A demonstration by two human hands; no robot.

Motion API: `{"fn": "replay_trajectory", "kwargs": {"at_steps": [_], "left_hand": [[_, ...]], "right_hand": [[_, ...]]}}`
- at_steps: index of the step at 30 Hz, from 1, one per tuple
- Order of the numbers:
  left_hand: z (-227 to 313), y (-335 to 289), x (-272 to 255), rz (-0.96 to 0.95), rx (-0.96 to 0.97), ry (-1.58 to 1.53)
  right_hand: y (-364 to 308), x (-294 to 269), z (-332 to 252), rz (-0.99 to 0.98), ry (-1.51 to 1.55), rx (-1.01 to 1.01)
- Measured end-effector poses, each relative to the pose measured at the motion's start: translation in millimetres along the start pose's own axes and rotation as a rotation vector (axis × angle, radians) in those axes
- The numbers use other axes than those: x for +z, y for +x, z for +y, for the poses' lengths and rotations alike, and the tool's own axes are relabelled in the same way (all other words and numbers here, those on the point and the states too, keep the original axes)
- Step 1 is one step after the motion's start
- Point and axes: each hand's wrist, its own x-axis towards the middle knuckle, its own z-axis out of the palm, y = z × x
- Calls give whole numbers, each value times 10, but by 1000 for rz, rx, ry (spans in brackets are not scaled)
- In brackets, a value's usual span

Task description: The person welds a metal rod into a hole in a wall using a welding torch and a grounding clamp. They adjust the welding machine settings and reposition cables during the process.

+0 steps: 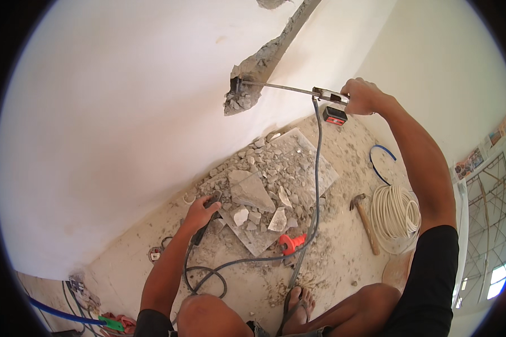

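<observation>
My right hand (366, 96) is closed around the rear of a silver-and-dark metal tool (329, 96). A long thin rod (278, 87) runs from this tool to a dark metal piece (234, 84) inside the broken-out wall channel (253, 70). A grey cable (319, 168) hangs below the tool's front. Low on the left, my left hand (201, 214) is closed on a dark elongated handle (208, 210); its kind is unclear. The handle lies beside a dusty board (320, 174) heaped with rubble (250, 188).
A claw hammer (366, 224) lies beside a coil of pale cable (396, 213). Near my foot is a red handle-shaped piece (292, 244). A black-and-red box (335, 115) sits by the wall. Cable loops (208, 275) cross the floor, and a blue tube (376, 160) curves farther right.
</observation>
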Motion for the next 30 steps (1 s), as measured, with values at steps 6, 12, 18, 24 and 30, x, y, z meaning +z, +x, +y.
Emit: {"fn": "replay_trajectory", "kwargs": {"at_steps": [6, 12, 18, 24, 30], "left_hand": [[220, -107, -21, -32, -40, -22], [2, -8, 19, 36, 41, 12], [30, -46, 9, 58, 64, 27], [187, -101, 29, -17, -5, -10], [-19, -3, 19, 33, 8, 3]], "right_hand": [[-76, 14, -14, 35, -4, -8], [-118, -219, -253, -115, -34, 98], [-124, -356, -474, -191, -61, 167], [-142, -107, -170, -103, -46, 63], [-113, 9, -35, -66, 54, 22]]}}
